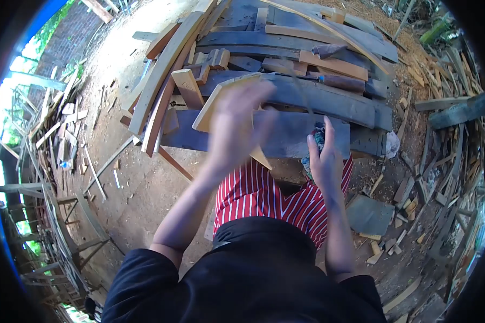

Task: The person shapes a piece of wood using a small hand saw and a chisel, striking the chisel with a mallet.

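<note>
My left hand [234,126] is raised over a pale wooden board [207,107], its fingers smeared by motion; whether it touches the board is unclear. My right hand [326,156] is at the near right end of a dark plank [291,129], thumb and fingers apart. Right beside that hand lies a crumpled, patterned cloth [319,139], partly covered by it. A short wooden block [187,89] stands tilted left of the pale board.
Long beams [172,70] slant along the bench's left side. Farther back lie a wooden mallet-like piece [342,83] and loose blocks [215,59]. Scrap wood heaps [450,145] flank both sides. A flat grey panel [369,215] lies on the ground at right.
</note>
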A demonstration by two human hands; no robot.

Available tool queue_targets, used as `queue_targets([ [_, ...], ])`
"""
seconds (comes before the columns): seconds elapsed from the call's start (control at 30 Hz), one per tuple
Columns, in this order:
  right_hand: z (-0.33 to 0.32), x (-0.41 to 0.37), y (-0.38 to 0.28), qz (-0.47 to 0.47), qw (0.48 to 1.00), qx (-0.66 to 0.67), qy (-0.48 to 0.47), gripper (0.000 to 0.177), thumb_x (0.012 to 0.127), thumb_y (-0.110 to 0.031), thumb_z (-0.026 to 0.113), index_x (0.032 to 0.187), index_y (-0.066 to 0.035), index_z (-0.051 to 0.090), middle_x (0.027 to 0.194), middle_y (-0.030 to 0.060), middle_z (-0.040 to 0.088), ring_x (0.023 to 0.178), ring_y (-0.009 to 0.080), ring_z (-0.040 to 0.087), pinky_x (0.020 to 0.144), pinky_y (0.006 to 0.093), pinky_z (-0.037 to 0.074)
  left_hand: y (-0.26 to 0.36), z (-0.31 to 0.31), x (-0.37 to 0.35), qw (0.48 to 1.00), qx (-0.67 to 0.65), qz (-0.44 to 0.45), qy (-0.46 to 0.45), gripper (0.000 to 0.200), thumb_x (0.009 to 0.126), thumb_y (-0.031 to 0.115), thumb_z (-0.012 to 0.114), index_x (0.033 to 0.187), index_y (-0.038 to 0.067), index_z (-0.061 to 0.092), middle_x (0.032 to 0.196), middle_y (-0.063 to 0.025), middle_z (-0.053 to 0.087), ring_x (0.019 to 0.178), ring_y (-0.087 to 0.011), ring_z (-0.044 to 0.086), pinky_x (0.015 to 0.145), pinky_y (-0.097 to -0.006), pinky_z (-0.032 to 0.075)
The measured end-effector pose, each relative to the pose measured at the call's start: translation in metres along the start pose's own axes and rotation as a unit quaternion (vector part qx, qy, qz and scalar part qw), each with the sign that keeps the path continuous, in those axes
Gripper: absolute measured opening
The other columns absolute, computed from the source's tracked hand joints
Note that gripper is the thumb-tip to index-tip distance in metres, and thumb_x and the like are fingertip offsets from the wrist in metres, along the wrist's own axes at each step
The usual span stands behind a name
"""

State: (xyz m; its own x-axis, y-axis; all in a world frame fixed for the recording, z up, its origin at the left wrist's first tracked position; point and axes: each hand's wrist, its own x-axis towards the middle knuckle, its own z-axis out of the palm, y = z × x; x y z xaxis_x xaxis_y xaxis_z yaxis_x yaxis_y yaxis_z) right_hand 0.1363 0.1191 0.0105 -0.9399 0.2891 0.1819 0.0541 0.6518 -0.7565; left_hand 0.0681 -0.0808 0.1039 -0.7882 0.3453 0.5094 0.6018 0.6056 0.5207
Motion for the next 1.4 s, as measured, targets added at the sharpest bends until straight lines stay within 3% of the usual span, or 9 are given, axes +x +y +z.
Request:
queue_targets([
  [0.07, 0.002, 0.001, -0.002, -0.019, 0.996, -0.043, -0.081, 0.059, 0.097, -0.025, 0.057, 0.148, -0.008, 0.032, 0.090, 0.0209, 0.070, 0.072, 0.0369, 0.070, 0.059, 0.0458, 0.053, -0.029, -0.035, 0.006, 0.982, 0.185, -0.034, 0.026, 0.049, 0.083, 0.012, 0.072, 0.130, 0.003, 0.059, 0.124, -0.0168, 0.063, 0.114, -0.0305, 0.060, 0.098, -0.0406, 0.046],
  [0.13, 0.013, 0.008, -0.013, -0.033, 0.993, -0.049, -0.104, 0.065, 0.096, -0.024, 0.057, 0.152, -0.012, 0.026, 0.100, 0.0247, 0.068, 0.074, 0.0380, 0.070, 0.063, 0.0462, 0.056, -0.050, -0.053, 0.008, 0.972, 0.152, -0.169, -0.054, 0.058, 0.081, 0.028, 0.074, 0.132, 0.004, 0.057, 0.133, -0.0212, 0.056, 0.123, -0.0334, 0.054, 0.106, -0.0428, 0.041],
  [0.2, 0.021, 0.014, -0.043, -0.082, 0.979, -0.088, -0.165, 0.069, 0.094, -0.023, 0.059, 0.153, -0.014, 0.024, 0.107, 0.0278, 0.065, 0.075, 0.0406, 0.070, 0.067, 0.0473, 0.058, -0.083, -0.047, -0.004, 0.965, 0.152, -0.173, -0.124, 0.059, 0.082, 0.028, 0.073, 0.132, 0.001, 0.055, 0.123, -0.0223, 0.062, 0.114, -0.0330, 0.061, 0.100, -0.0414, 0.045],
  [0.27, 0.018, 0.015, -0.070, -0.129, 0.976, -0.075, -0.160, 0.067, 0.091, -0.019, 0.058, 0.152, -0.016, 0.030, 0.102, 0.0275, 0.066, 0.074, 0.0434, 0.069, 0.067, 0.0490, 0.058, -0.100, -0.034, -0.008, 0.938, -0.121, -0.254, -0.202, 0.053, 0.084, 0.024, 0.070, 0.127, -0.002, 0.055, 0.107, -0.0234, 0.068, 0.101, -0.0336, 0.067, 0.090, -0.0408, 0.050],
  [0.3, 0.023, 0.017, -0.077, -0.133, 0.970, -0.093, -0.180, 0.066, 0.090, -0.017, 0.058, 0.151, -0.015, 0.033, 0.101, 0.0276, 0.066, 0.074, 0.0443, 0.069, 0.068, 0.0493, 0.057, -0.095, -0.035, -0.005, 0.942, -0.070, -0.267, -0.193, 0.045, 0.085, 0.020, 0.067, 0.121, -0.004, 0.056, 0.093, -0.0243, 0.069, 0.093, -0.0362, 0.069, 0.084, -0.0408, 0.051],
  [0.5, 0.046, 0.061, -0.062, -0.058, 0.965, -0.154, -0.203, 0.056, 0.086, -0.010, 0.056, 0.141, -0.013, 0.050, 0.075, 0.0217, 0.068, 0.072, 0.0367, 0.071, 0.066, 0.0459, 0.058, -0.075, -0.031, -0.003, 0.954, -0.026, -0.245, -0.171, 0.036, 0.085, 0.011, 0.062, 0.117, -0.004, 0.056, 0.101, -0.0285, 0.066, 0.103, -0.0425, 0.063, 0.087, -0.0434, 0.050],
  [0.93, -0.002, 0.071, -0.112, -0.079, 0.947, -0.110, -0.292, 0.045, 0.090, -0.017, 0.053, 0.135, -0.018, 0.057, 0.085, 0.0243, 0.069, 0.082, 0.0402, 0.069, 0.080, 0.0505, 0.054, -0.065, -0.055, 0.024, 0.939, -0.005, -0.197, -0.280, 0.039, 0.085, 0.007, 0.059, 0.122, -0.004, 0.054, 0.098, -0.0295, 0.065, 0.101, -0.0434, 0.063, 0.086, -0.0463, 0.049],
  [1.07, 0.024, 0.075, -0.070, -0.053, 0.963, -0.056, -0.258, 0.046, 0.093, -0.015, 0.053, 0.138, -0.018, 0.054, 0.084, 0.0254, 0.067, 0.078, 0.0417, 0.067, 0.076, 0.0507, 0.053, -0.069, -0.057, 0.033, 0.918, -0.007, -0.200, -0.343, 0.040, 0.084, 0.014, 0.062, 0.119, -0.005, 0.056, 0.093, -0.0266, 0.066, 0.092, -0.0408, 0.065, 0.083, -0.0439, 0.048],
  [1.4, 0.032, 0.047, -0.065, -0.016, 0.975, 0.087, -0.206, 0.047, 0.097, -0.023, 0.047, 0.144, -0.020, 0.046, 0.084, 0.0262, 0.067, 0.075, 0.0410, 0.068, 0.071, 0.0513, 0.053, -0.021, -0.029, 0.032, 0.930, 0.117, -0.170, -0.304, 0.038, 0.083, 0.002, 0.055, 0.120, 0.001, 0.059, 0.094, -0.0276, 0.066, 0.091, -0.0439, 0.064, 0.083, -0.0493, 0.051],
])
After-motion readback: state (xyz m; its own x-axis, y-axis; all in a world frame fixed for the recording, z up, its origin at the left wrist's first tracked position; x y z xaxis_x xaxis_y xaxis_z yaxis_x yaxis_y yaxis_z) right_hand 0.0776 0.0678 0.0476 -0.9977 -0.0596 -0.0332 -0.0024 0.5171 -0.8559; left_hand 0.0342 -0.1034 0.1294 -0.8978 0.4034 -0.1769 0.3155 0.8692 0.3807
